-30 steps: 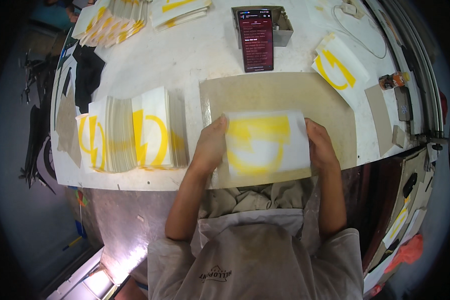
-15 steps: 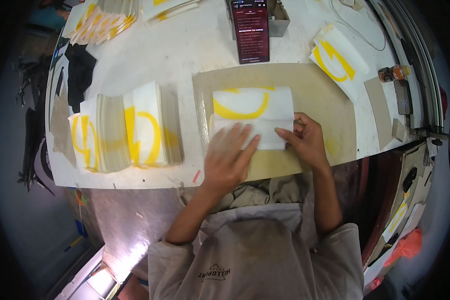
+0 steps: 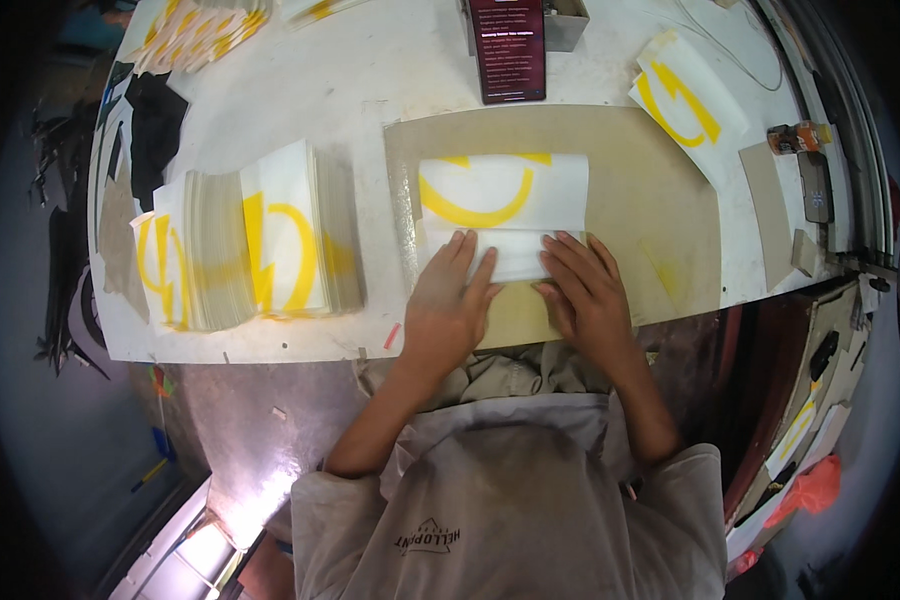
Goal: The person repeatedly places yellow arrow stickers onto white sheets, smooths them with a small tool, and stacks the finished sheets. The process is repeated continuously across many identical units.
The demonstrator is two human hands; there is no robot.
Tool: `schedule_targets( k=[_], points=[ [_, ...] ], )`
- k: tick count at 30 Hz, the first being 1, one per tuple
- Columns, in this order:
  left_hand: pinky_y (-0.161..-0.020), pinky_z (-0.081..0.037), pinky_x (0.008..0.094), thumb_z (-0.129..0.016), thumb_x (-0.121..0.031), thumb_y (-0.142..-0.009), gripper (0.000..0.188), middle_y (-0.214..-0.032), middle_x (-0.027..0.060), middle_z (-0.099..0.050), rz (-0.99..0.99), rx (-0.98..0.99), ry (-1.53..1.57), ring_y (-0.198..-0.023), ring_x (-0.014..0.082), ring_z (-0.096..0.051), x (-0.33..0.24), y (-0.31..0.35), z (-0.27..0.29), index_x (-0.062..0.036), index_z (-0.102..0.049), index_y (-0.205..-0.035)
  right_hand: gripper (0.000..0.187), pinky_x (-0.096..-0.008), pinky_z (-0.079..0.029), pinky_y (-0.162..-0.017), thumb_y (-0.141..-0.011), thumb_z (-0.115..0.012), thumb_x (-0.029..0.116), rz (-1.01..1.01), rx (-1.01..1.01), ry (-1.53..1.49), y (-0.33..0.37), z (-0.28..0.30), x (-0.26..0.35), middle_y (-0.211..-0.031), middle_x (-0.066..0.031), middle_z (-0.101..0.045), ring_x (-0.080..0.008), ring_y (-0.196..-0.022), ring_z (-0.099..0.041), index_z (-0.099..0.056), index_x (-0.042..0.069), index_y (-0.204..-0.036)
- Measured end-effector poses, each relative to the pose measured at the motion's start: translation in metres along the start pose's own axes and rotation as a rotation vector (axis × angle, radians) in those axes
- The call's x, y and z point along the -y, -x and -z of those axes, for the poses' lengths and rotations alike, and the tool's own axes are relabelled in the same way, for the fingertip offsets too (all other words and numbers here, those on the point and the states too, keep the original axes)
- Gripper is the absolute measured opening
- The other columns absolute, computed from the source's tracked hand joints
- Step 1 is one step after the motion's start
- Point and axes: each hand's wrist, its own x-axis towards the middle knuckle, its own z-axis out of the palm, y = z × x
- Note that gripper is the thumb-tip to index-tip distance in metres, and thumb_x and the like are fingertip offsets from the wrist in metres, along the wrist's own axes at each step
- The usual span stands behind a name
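Note:
A white sheet with a yellow curved print lies on the tan work mat in front of me, its near part folded over into a flap. My left hand rests on the left of the flap, fingers stretched out and slightly apart. On the right of the flap lies my right hand, with the fingers extended and the thumb below the sheet's near edge. Both hands press flat on the sheet and grip nothing. Whether it is paper or thin plastic I cannot tell.
Two thick stacks of folded printed sheets stand at the left. More sheets lie at the far left, and a loose printed sheet at the far right. A phone leans against a metal box. A small bottle lies by the right edge.
My right hand has let go of the sheet's right edge and moved left onto the flap, fingers now flat. My left hand stays on the flap. The view has shifted slightly.

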Motion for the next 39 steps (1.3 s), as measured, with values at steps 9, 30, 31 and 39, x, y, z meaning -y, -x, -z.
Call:
schedule_targets(
  k=[9,30,31,39],
  points=[
    [-0.108,-0.045,0.0524,-0.079,-0.022,-0.087,0.043,-0.124,0.0121,-0.068,-0.039,-0.019,-0.101,-0.117,0.0289,-0.064,0.007,-0.002,0.009,-0.0041,-0.07,-0.125,0.037,-0.0515,-0.044,-0.101,-0.087,-0.079,0.01,-0.008,-0.045,-0.007,-0.007,-0.004,0.0,-0.125,-0.0118,-0.069,-0.0331,-0.116,-0.062,-0.069,0.001,-0.121],
    [-0.117,-0.042,0.0525,-0.082,-0.026,-0.087,0.045,-0.137,0.0115,-0.067,0.001,0.058,-0.004,-0.133,0.0298,-0.061,0.011,-0.001,0.004,-0.0084,-0.071,-0.126,0.037,-0.0567,-0.038,-0.117,-0.09,-0.077,0.017,0.007,0.039,0.001,-0.004,0.0,-0.009,-0.137,-0.0124,-0.066,-0.0323,-0.135,-0.059,-0.068,0.002,-0.123],
    [-0.117,-0.042,0.0522,-0.083,-0.027,-0.086,0.045,-0.136,0.0101,-0.067,0.005,0.058,-0.009,-0.132,0.0288,-0.061,0.012,0.001,0.004,-0.0094,-0.072,-0.126,0.038,-0.0568,-0.038,-0.117,-0.09,-0.078,0.018,0.02,0.048,-0.004,-0.001,0.001,-0.011,-0.137,-0.0121,-0.066,-0.032,-0.135,-0.058,-0.069,0.002,-0.123],
    [-0.112,-0.045,0.0532,-0.078,-0.025,-0.087,0.038,-0.125,0.0131,-0.07,-0.077,0.01,-0.115,-0.124,0.0313,-0.065,0.003,0.007,0.008,-0.0085,-0.073,-0.121,0.032,-0.0572,-0.04,-0.115,-0.087,-0.08,0.018,0.084,-0.003,0.014,0.007,0.001,-0.004,-0.127,-0.0076,-0.071,-0.0275,-0.128,-0.063,-0.072,0.006,-0.117]
  ],
)
